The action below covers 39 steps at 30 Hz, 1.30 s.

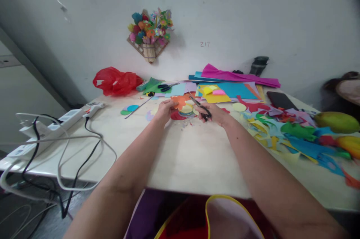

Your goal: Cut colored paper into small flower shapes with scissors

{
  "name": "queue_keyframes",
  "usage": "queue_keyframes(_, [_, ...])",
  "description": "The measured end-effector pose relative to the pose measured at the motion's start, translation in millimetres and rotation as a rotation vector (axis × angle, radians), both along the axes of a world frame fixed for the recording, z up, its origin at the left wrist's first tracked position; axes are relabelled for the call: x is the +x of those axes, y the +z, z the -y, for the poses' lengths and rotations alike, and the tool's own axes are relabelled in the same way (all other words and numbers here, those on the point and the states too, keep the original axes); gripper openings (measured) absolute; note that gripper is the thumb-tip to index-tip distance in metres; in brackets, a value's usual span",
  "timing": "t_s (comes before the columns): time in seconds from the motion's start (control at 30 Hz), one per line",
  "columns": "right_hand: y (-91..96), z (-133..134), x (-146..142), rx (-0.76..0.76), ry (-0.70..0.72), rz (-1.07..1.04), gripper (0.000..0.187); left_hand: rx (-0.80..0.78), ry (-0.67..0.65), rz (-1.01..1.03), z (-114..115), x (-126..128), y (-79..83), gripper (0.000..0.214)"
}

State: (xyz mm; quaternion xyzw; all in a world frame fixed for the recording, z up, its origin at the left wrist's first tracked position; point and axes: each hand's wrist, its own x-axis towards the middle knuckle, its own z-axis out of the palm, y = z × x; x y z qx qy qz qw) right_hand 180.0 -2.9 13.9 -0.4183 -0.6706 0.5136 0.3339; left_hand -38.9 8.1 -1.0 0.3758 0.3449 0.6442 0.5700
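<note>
Left hand (165, 109): closed on the edge of an orange paper (181, 101), pinching it just above the counter (194, 156).
Right hand (213, 114): fingers through the handles of black scissors (200, 106), blades parted and pointing up-left at the orange paper.
Orange paper: between the two hands, far middle of the counter, its right edge at the scissor blades.
Under the hands: a small pile of paper discs (187, 110) on a red piece (177, 116), with tiny cuttings strewn in front.
Second scissors (165, 87): lying flat behind the hands, on green and blue sheets.
Sheets (233, 81): coloured stack at the back right, against the wall.
Scraps (295, 130): loose heap of cut strips to the right, a phone (281, 100) lying behind it.
Red bag (116, 80): crumpled at the back left; contents cannot be seen.
Wall basket (149, 49): hung above the counter, filled with paper flowers (152, 25).
Power strip (56, 126): left edge of the counter, cables trailing off it.
</note>
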Motion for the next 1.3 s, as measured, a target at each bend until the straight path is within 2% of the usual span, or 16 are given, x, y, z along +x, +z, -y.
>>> queue_keyframes(0.13, [0.8,0,7,0.011,0.158,0.098,0.033,-0.011,0.04,0.028,-2,-2,-2.6,0.023])
queue_keyframes(0.23, [3.8,4,9,0.009,0.219,0.15,0.034,-0.013,0.04,0.023,-4,-4,-5.4,0.017])
queue_keyframes(0.5, [8.7,7,10,0.003,0.224,0.235,0.031,-0.052,-0.005,-0.01,-3,-3,-5.1,0.011])
queue_keyframes(0.7, [5.0,6,11,-0.029,0.25,0.248,0.032,-0.058,-0.059,-0.008,-3,-5,-5.2,0.009])
queue_keyframes(1.3, [3.9,2,12,-0.014,0.283,0.278,0.037,-0.127,-0.094,-0.066,3,-2,0.7,0.017])
